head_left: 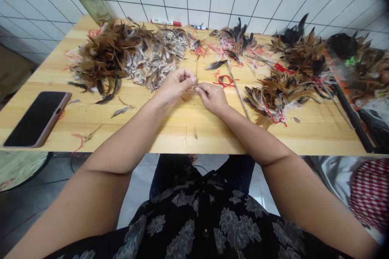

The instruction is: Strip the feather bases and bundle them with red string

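Observation:
Over the middle of the wooden table [170, 129], my left hand [178, 83] and my right hand [213, 96] meet fingertip to fingertip. Both are closed in a pinch around something small and thin that the fingers mostly hide. A heap of brown and black feathers [106, 52] lies beyond my left hand, with pale fluffy feather ends [152, 62] facing it. To the right of my right hand are a thin stick [238, 89], a loop of red string [225, 81] and a single dark feather [216, 64]. A bundle of brown feathers [276, 91] tied with red string lies farther right.
A phone [33, 119] lies at the table's left end. Along the tiled wall are a red-and-white marker [165, 22] and another feather pile [237, 38]. More brown feathers [304, 50] and a black-edged tray [349, 103] with feathers occupy the right. Loose feathers [122, 110] lie near the front.

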Motion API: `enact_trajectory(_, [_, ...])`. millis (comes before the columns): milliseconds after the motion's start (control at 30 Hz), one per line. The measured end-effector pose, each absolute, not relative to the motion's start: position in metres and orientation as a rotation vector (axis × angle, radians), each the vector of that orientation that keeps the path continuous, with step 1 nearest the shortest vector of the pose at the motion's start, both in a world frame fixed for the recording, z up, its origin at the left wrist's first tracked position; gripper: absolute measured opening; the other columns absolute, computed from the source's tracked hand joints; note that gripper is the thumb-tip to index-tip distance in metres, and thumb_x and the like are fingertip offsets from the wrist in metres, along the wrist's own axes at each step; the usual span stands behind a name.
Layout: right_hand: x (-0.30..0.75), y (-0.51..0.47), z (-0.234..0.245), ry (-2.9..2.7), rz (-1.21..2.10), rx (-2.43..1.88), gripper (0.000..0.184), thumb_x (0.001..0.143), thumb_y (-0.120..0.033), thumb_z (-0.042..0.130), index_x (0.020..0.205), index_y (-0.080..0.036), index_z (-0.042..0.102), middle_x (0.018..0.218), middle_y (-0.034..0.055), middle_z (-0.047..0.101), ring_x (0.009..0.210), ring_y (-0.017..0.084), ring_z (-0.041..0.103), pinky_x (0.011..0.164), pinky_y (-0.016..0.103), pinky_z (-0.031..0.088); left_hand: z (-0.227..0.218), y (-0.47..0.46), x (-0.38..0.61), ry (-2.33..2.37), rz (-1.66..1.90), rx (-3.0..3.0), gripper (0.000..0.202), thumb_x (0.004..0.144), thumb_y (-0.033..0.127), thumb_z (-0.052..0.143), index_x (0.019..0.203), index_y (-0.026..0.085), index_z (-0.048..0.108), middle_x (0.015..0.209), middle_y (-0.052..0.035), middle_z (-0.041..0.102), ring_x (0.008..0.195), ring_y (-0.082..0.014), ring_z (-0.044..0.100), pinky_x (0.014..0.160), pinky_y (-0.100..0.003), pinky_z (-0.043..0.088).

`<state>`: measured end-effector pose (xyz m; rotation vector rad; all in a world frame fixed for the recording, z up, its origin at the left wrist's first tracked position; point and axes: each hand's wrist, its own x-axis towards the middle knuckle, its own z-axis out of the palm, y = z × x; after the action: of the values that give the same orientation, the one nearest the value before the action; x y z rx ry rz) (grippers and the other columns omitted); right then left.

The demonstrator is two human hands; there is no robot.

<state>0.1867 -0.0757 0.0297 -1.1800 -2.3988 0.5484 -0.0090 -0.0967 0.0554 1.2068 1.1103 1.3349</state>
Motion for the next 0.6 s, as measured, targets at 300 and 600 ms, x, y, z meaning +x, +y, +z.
enact_trajectory(300, [0.176,-0.093,0.05,-2.375,0.615,-1.348,0.036,0.129,-0.022,0.041,0.146,-0.016,0.073,0.135,0.0112,0.087,0.122,0.023,0.079,0.109,0.033,0.057,0.063,-0.097,-0.011,1.294,1.233,1.284,0.051,0.107,0.002,0.101,0.083,0.02,0.06,0.072,0.0043,0.061,0.067,-0.0122,0.06,0.068,-0.023,0.051])
enact_trajectory(600, [0.156,-0.058,0.055,-2.43,0.645,-1.336,0.032,0.118,-0.024,0.047,0.128,-0.001,0.068,0.154,0.0025,0.083,0.141,0.009,0.071,0.119,0.021,0.043,0.044,-0.068,-0.017,1.324,1.199,1.534,0.031,0.118,-0.011,0.065,0.099,0.012,0.059,0.079,0.0101,0.061,0.093,-0.0099,0.084,0.074,-0.004,0.051])
